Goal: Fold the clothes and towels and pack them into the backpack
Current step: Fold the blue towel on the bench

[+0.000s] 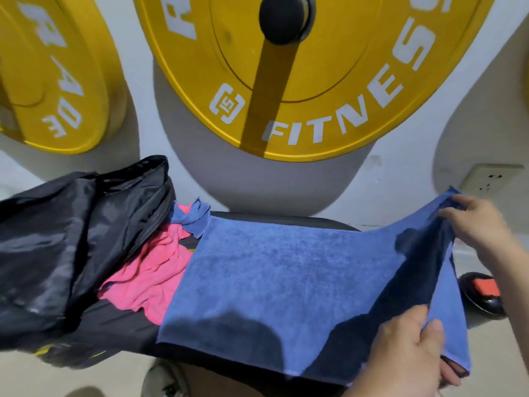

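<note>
While towel [286,267] lies spread | left fingers [431,335] pinch near corner; right fingers [463,202] far corner

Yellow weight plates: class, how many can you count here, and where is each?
2. One yellow weight plate is at the upper left, cut by the frame edge; the other fills the top centre, above the blue towel. Others may lie outside the view.

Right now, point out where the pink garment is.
Head view, left of centre: the pink garment lies crumpled on the black bench, between the black backpack and the spread blue towel.
</note>
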